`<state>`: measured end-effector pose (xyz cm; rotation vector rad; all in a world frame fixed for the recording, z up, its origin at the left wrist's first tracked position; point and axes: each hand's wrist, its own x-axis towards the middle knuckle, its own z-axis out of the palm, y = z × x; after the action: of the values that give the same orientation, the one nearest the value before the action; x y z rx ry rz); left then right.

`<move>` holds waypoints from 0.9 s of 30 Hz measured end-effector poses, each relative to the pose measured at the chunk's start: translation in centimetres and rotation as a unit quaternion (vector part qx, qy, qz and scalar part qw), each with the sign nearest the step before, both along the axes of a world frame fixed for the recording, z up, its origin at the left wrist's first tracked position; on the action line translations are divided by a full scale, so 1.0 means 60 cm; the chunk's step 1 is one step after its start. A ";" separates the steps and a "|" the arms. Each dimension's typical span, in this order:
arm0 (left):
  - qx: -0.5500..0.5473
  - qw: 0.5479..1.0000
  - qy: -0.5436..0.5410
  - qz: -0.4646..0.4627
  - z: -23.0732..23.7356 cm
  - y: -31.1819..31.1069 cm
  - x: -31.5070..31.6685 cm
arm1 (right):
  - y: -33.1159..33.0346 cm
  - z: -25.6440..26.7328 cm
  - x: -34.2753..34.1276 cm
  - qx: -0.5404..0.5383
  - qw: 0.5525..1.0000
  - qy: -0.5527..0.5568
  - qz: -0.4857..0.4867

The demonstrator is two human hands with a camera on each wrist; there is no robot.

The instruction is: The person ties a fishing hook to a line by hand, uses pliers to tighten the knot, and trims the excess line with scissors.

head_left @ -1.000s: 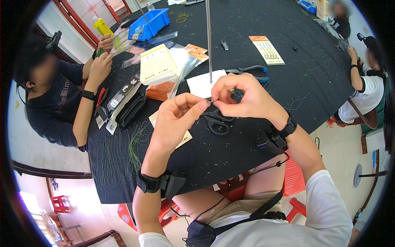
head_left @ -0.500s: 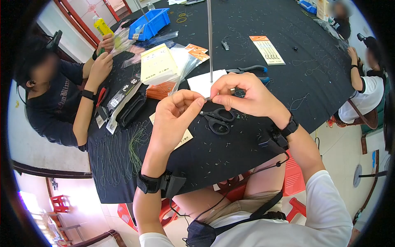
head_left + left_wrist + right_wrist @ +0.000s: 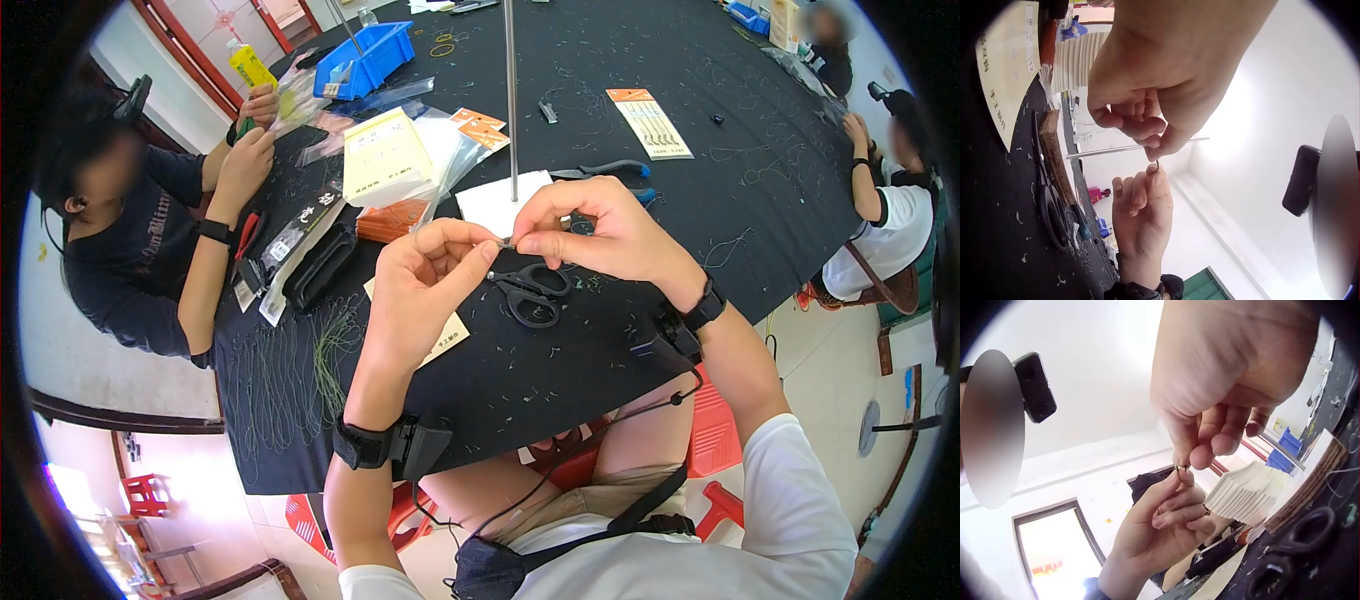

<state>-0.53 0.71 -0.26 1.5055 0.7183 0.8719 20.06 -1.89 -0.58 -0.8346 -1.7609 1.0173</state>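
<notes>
My left hand (image 3: 425, 285) and right hand (image 3: 605, 235) meet fingertip to fingertip above the table. Each pinches a tiny dark curved piece, seemingly a fish hook (image 3: 1158, 165), between thumb and forefinger. Most of the hook is hidden by the fingertips, and only a short bent length shows in the wrist views. Below the hands lie black-handled scissors (image 3: 530, 296). Just beyond them is a white-topped block (image 3: 485, 205) with a thin metal rod (image 3: 513, 120) standing up from it. A printed card (image 3: 448, 338) lies partly under my left hand.
Blue-handled pliers (image 3: 610, 170) lie behind my right hand. Stacked pale cards (image 3: 388, 155), a blue bin (image 3: 365, 60) and a carded hook pack (image 3: 650, 122) are farther back. Green line (image 3: 325, 350) spreads at left. A person (image 3: 130, 230) works at the left side.
My hands have shifted slightly, and the right thumb has straightened along the pinch. The fingertips stay together over the same spot; the tabletop things have not moved.
</notes>
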 end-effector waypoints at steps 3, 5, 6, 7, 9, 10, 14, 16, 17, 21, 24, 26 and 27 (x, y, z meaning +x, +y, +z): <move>-0.001 1.000 0.004 0.009 -0.002 -0.001 0.001 | 0.002 -0.004 -0.003 0.044 0.998 -0.020 -0.030; -0.005 1.000 0.004 0.020 -0.004 -0.001 0.001 | 0.002 -0.003 -0.005 0.083 0.994 -0.040 -0.055; -0.011 1.000 0.001 0.021 -0.005 -0.001 0.000 | -0.001 -0.002 -0.007 0.100 0.993 -0.044 -0.054; -0.016 1.000 -0.002 0.023 -0.005 -0.001 0.000 | -0.002 -0.001 -0.007 0.118 0.990 -0.047 -0.053; -0.027 0.999 -0.011 0.021 -0.003 -0.001 0.002 | 0.003 -0.008 -0.008 0.160 0.983 -0.055 -0.070; -0.039 0.999 -0.021 0.019 -0.003 -0.001 0.002 | 0.005 -0.010 -0.009 0.202 0.973 -0.063 -0.087; -0.042 0.999 -0.028 0.009 -0.004 -0.002 0.003 | 0.002 -0.012 -0.012 0.191 0.975 -0.052 -0.097; -0.036 0.999 -0.027 -0.001 -0.002 -0.002 0.001 | 0.002 -0.014 -0.014 0.201 0.972 -0.059 -0.110; -0.035 0.999 -0.027 0.000 0.000 -0.004 0.003 | 0.001 -0.014 -0.015 0.202 0.971 -0.058 -0.110; -0.010 0.992 -0.115 0.047 -0.007 -0.001 0.002 | -0.003 -0.011 -0.015 0.182 0.977 -0.061 -0.091; 0.011 0.987 -0.155 0.050 -0.010 0.002 0.005 | -0.010 -0.011 -0.023 0.156 0.984 -0.058 -0.057; 0.040 0.984 -0.170 0.047 -0.003 0.000 0.009 | -0.015 -0.014 -0.028 0.126 0.991 -0.051 -0.008; 0.062 0.986 -0.152 0.033 0.003 -0.002 0.010 | -0.020 -0.011 -0.031 0.121 0.991 -0.060 0.003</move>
<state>0.08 0.57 -0.07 1.4211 0.4988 1.1837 18.20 -3.08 -1.26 -0.7497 -1.9442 0.7516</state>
